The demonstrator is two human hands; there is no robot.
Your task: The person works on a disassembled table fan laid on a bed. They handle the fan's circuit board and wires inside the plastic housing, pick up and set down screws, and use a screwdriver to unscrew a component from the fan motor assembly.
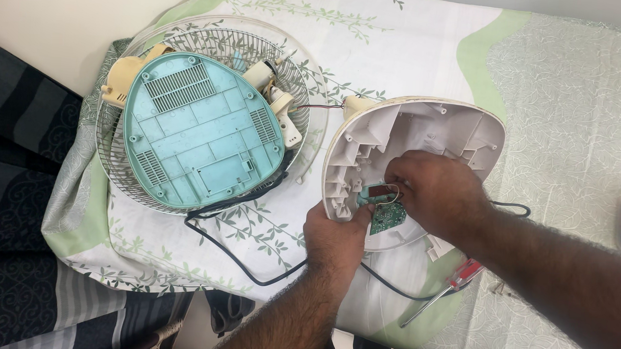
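1. Head view: my hands work on a bed with a leaf-print sheet (411, 47), where the white fan base shell (422, 123) lies open side up.
2. I'd keep my left hand (336, 237) clamped on its near rim for steadiness.
3. My right hand (437, 196) fingers pinch at the green circuit board (388, 217) inside; I'd go gently around the wires.

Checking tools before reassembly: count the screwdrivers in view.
1: a red-handled metal screwdriver lies on the leaf-patterned sheet, under the right forearm, beside the black cord. Others may be hidden.
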